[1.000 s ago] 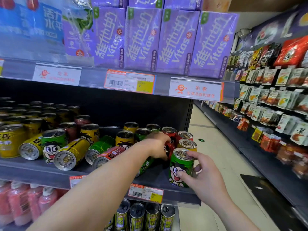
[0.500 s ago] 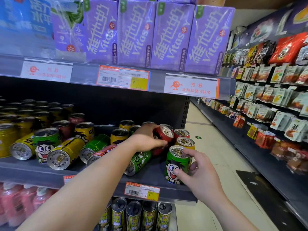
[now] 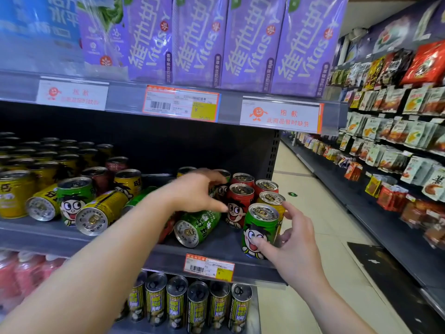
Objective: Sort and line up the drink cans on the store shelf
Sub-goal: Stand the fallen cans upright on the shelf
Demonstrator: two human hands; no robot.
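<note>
Right hand (image 3: 292, 247) is wrapped around an upright green can (image 3: 261, 230) at the front edge of the shelf (image 3: 48, 233), thumb on the cartoon face, fingers round the back. Left hand (image 3: 199, 191) is motion-blurred, fingers spread loose, not clearly gripping anything; its thumb tip is right by an upright red can (image 3: 239, 204). Under that hand a green can on its side (image 3: 196, 225). Further left of it, tipped yellow cans (image 3: 101, 212) and standing ones.
</note>
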